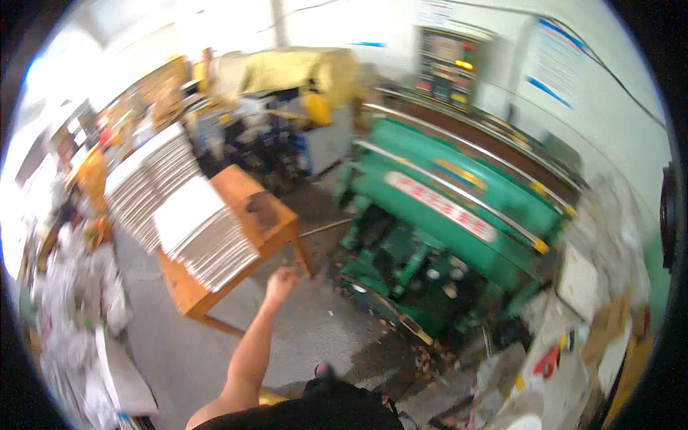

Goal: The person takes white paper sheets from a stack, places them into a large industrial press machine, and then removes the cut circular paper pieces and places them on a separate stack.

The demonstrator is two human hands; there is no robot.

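White stack of flat sheets (pixel 204 240) sits on the wooden table (pixel 233 183), ahead-left of the left hand (pixel 283 284), gap between; fingers look curled, can't tell if pinching anything, blurred.

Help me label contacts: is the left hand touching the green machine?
Apart: the head view shows grey floor between the left hand and the green machine.

From my remote seat I see the table (pixel 236 186) bearing stacked sheets (pixel 204 233); right of it, a machine (pixel 448 190); left, plastic bags (pixel 75 294); beyond, a draped cover (pixel 283 70).
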